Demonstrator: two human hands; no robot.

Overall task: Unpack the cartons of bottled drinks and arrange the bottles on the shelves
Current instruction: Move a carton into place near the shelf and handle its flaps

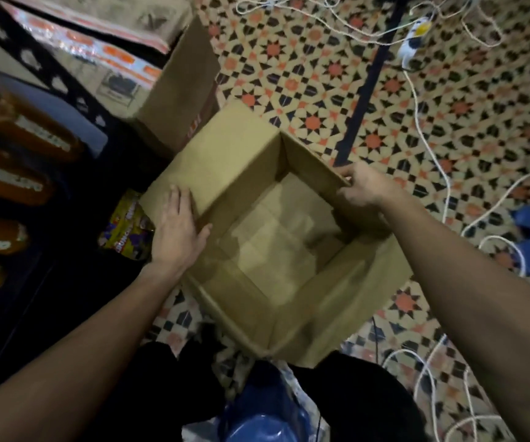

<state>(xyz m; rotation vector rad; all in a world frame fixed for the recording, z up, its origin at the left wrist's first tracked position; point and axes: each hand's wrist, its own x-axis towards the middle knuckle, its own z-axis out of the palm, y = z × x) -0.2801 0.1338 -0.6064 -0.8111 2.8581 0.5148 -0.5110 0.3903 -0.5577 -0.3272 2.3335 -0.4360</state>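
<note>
Holding: one open brown corrugated-cardboard carton (276,244), square in plan, standing on the star-patterned tiled floor (448,106) close to the floor's left edge, where the shelving begins. All four flaps are folded outward; the inside shows bare board with fold creases and no bottles.

Left hand (177,228): laid flat with straight fingers on the left flap, pressing it down and outward, probably to keep the mouth wide and the carton steady.

Right hand (365,186): fingers curled over the top edge of the far-right flap, gripping the board. Two-sided contact suits so light and springy a shell, likely to be lifted or shifted aside now that it is emptied.

Amber bottles with pale labels (11,183): rounded and glossy, set in a row on the dark shelf at the left, blurred.

Black perforated metal shelf upright (34,59): rigid, slanting across the upper left.

Tall plain brown carton (184,87): upright just behind the open one.

Printed cartons with orange markings (97,59): stacked toward the floor's far-left corner, seemingly still shut.

Glossy purple-and-yellow snack packet (129,228): crinkled film, just beside the left flap.

White cords (429,154): thin and looping across the floor's right side.
</note>
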